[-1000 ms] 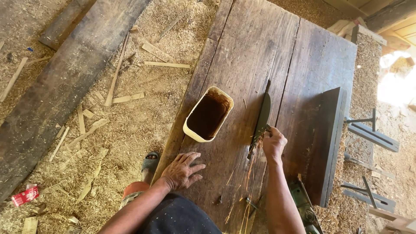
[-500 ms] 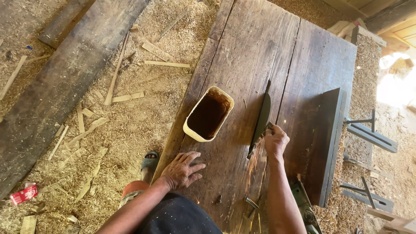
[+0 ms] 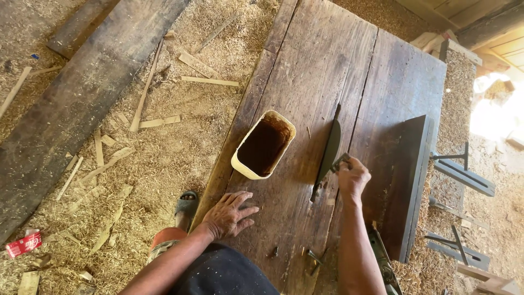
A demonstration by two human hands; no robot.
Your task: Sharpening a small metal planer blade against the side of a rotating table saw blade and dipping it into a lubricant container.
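Head view: right hand [image 3: 352, 176] has its fingers clenched on a small dark tool [image 3: 339, 161] pressed to the circular saw blade [image 3: 330, 150] standing up through the counter [image 3: 327, 71]; a slip would carry knuckles onto the teeth. Left hand [image 3: 229, 214] lies flat, fingers released, just below the cream tub [image 3: 263, 145] of brown liquid, easily knocked over. Beyond the left fingers, sawdust and offcuts [image 3: 158, 121] litter the floor.
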